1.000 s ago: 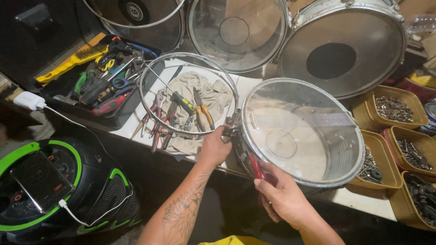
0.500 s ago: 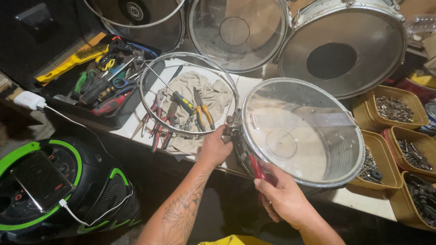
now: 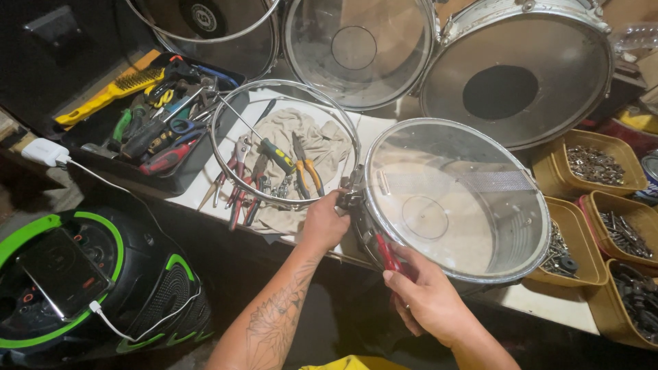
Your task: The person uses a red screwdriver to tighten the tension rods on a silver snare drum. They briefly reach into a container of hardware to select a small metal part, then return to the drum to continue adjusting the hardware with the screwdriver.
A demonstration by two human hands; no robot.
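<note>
Holding the clear-headed drum (image 3: 456, 205) at the front edge of the worktop (image 3: 541, 301), we see our left hand (image 3: 323, 223) closed on the metal fitting at the drum's left rim. Our right hand (image 3: 425, 298) is clenched around a red-handled tool (image 3: 388, 253), which touches the lower rim of the drum. Just left of the drum, a loose metal hoop (image 3: 284, 140) lies on a beige cloth (image 3: 322, 147) with several pliers (image 3: 236, 175). A black tray of tools (image 3: 154, 127) sits at the left end of the worktop, and brown boxes of small parts (image 3: 593, 161) stand at the right end.
</note>
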